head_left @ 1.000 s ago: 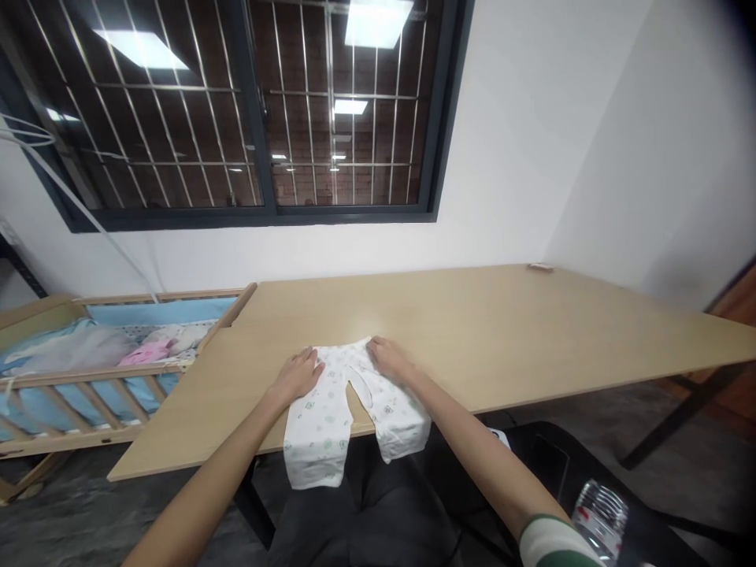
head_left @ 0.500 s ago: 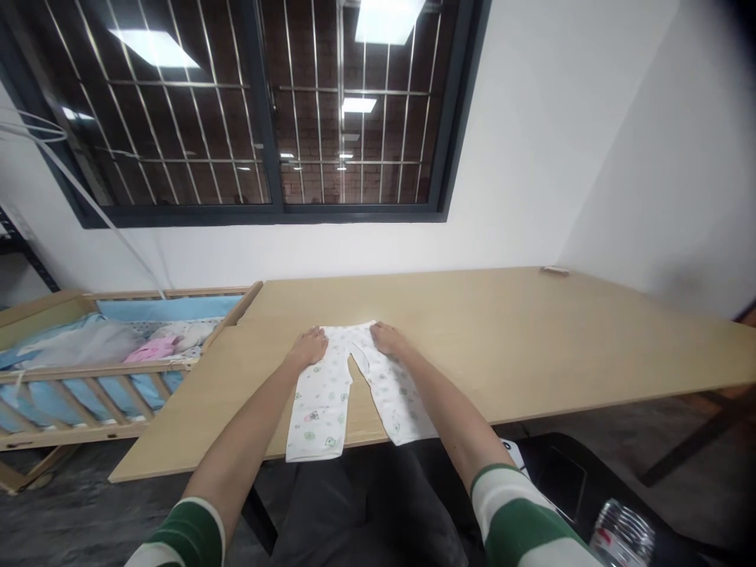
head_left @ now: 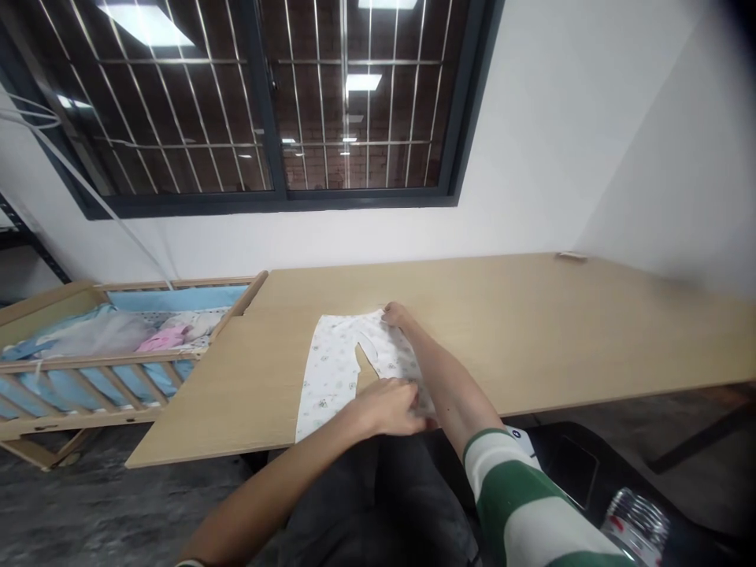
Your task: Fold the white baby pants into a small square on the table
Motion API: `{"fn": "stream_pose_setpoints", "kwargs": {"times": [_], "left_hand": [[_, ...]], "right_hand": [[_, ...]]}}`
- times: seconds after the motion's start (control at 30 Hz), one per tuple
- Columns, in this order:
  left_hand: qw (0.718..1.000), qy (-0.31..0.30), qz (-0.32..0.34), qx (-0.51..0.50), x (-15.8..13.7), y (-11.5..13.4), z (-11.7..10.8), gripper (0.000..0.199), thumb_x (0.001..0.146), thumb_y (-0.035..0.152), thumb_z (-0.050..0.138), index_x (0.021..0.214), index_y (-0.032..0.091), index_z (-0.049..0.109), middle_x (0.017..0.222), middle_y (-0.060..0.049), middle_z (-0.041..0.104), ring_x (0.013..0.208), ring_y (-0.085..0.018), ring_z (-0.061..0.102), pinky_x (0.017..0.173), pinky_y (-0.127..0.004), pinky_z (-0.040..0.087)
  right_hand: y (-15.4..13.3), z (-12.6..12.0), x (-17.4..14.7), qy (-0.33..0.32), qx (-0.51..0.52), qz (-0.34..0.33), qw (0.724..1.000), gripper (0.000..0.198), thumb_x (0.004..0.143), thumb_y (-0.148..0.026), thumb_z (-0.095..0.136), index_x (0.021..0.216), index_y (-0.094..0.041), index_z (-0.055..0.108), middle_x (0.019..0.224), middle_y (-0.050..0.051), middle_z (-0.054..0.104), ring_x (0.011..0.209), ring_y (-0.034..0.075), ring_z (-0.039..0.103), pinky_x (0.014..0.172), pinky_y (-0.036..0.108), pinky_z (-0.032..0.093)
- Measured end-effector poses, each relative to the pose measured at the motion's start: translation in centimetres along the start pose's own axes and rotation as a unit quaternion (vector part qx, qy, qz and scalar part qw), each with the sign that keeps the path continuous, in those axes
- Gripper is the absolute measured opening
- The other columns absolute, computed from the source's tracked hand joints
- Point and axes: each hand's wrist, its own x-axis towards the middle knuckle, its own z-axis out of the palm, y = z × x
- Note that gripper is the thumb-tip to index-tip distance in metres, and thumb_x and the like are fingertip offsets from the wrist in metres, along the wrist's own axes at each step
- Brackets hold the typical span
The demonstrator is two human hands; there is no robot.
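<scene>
White baby pants with a small green and grey print lie spread near the front edge of the wooden table, waistband away from me and legs toward me. At the waistband's right corner, my right hand is closed on the cloth. My left hand reaches across to the lower end of the right leg, its fingers curled on the fabric there and partly hiding it. My left forearm covers part of the left leg's hem.
The wooden table stretches far to the right along the wall. A wooden crib with blue lining and pink and white cloths adjoins it at left. Below the table's front edge at right are a black seat-like surface and a clear plastic bottle.
My left hand has left the waistband's left corner and moved right and toward me, to the right leg's lower end. My right hand stays at the waistband's right corner. The view has tilted slightly downward.
</scene>
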Motion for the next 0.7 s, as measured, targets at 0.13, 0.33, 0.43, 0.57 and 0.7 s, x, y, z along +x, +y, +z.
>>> {"fn": "stream_pose_setpoints", "kwargs": {"times": [0.13,0.33,0.43,0.57,0.7], "left_hand": [[1.000,0.000,-0.027,0.001,-0.6,2.0,0.1,0.044,0.085,0.057,0.060,0.100,0.017,0.068,0.091,-0.014,0.074,0.082,-0.032,0.071,0.061,-0.037,0.048],[0.998,0.006,0.039,0.058,-0.3,2.6,1.1,0.048,0.084,0.054,0.063,0.108,0.013,0.067,0.103,-0.017,0.072,0.096,-0.035,0.070,0.081,-0.043,0.055],[0.997,-0.003,0.048,0.059,-0.5,3.2,1.9,0.036,0.091,0.046,0.057,0.106,0.015,0.067,0.104,-0.017,0.072,0.094,-0.031,0.070,0.080,-0.040,0.055],[0.999,-0.002,0.022,0.037,-1.0,3.7,1.8,0.023,0.095,0.029,0.047,0.103,0.016,0.064,0.099,-0.015,0.073,0.088,-0.030,0.072,0.074,-0.038,0.054],[0.999,0.024,-0.034,0.007,-1.8,4.1,1.1,0.023,0.090,0.020,0.048,0.111,0.016,0.056,0.095,-0.013,0.072,0.086,-0.029,0.071,0.069,-0.035,0.052]], "right_hand": [[-0.2,-0.3,-0.6,-0.006,0.018,0.010,1.000,0.022,0.071,-0.020,0.074,0.092,-0.014,0.078,0.079,0.009,0.075,0.082,0.022,0.070,0.069,0.022,0.048],[-0.4,-0.3,-1.3,0.003,0.052,0.026,0.998,0.021,0.070,-0.016,0.070,0.089,-0.012,0.077,0.073,0.006,0.072,0.077,0.019,0.068,0.065,0.019,0.046],[-0.6,-0.7,-1.5,0.007,0.075,0.032,0.997,0.018,0.070,-0.014,0.069,0.086,-0.012,0.076,0.073,0.006,0.071,0.075,0.018,0.067,0.064,0.019,0.045],[-1.0,-2.4,-1.6,0.007,0.115,0.030,0.993,0.009,0.074,-0.015,0.069,0.081,-0.011,0.074,0.068,0.004,0.068,0.069,0.015,0.064,0.060,0.018,0.043],[-2.4,-3.9,-1.5,-0.021,0.165,0.017,0.986,0.006,0.077,-0.015,0.069,0.073,-0.012,0.068,0.055,-0.001,0.057,0.056,0.011,0.055,0.054,0.018,0.042]]}}
